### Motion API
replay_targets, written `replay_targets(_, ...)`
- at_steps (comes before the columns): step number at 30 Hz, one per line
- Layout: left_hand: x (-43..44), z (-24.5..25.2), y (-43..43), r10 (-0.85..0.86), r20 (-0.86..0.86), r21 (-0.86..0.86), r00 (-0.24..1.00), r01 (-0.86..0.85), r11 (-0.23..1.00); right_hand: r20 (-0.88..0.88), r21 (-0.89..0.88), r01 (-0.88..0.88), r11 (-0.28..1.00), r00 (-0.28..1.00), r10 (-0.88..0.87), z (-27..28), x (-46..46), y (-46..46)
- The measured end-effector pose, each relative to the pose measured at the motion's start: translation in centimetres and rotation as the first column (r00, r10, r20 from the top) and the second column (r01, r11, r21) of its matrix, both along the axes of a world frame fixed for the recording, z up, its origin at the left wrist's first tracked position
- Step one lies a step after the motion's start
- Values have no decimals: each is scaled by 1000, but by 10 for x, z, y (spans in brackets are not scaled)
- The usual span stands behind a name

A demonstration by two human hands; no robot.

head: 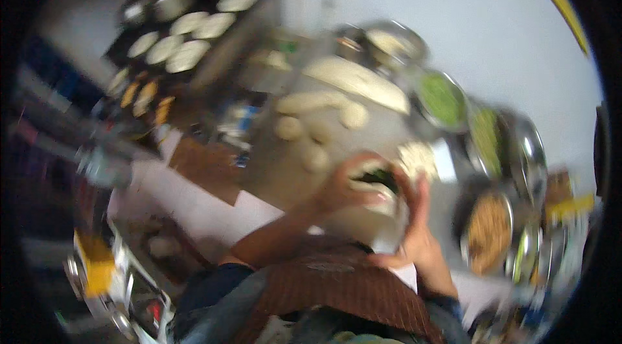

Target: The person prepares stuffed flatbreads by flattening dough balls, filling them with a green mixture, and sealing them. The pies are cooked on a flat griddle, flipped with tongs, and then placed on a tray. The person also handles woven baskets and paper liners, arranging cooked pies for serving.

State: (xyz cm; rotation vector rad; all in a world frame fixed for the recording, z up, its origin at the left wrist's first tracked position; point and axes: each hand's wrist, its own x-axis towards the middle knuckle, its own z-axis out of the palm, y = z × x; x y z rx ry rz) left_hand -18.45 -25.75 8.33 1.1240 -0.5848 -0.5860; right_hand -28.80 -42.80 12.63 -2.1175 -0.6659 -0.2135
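Note:
In the head view, my left hand point(357, 188) is curled around a cupped piece of dough point(384, 198) with a dark green filling inside. My right hand point(418, 232) is beside it, fingers spread and raised near the dough's right side; whether it touches the dough is blurred. Beyond my hands a long dough roll point(357, 81), a thinner dough strip point(311, 101) and several round dough balls point(288, 128) lie on the metal worktop point(277, 174). A pale crumbly mound point(417, 157) sits just beyond my right fingers.
Bowls of green filling point(442, 98) and a bowl of orange-brown filling point(488, 232) stand at the right. A bowl with pale contents point(388, 45) is at the back. Flat dough rounds point(187, 56) lie on a dark griddle point(119, 50) at upper left, near metal pots point(172, 1).

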Motion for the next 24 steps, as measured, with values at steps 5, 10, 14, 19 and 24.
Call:
replay_targets(5,-11,-11,2,181,188,-4,965,-184,983,-150,-35,152,988,976,-156,16,-17,36)
replay_targets(10,10,-24,57,439,229,-57,869,-438,897,164,-382,-113,917,968,187,17,38,70)
replay_targets(14,-6,-22,90,576,83,-64,814,-572,818,401,-321,-131,938,878,260,7,48,80)
replay_targets(19,-27,-4,113,533,-138,-222,835,-551,805,241,-110,-23,994,969,49,-8,69,107)
replay_targets(24,-42,-5,110,586,11,-219,810,-570,792,-261,509,-227,830,879,400,-30,79,136)
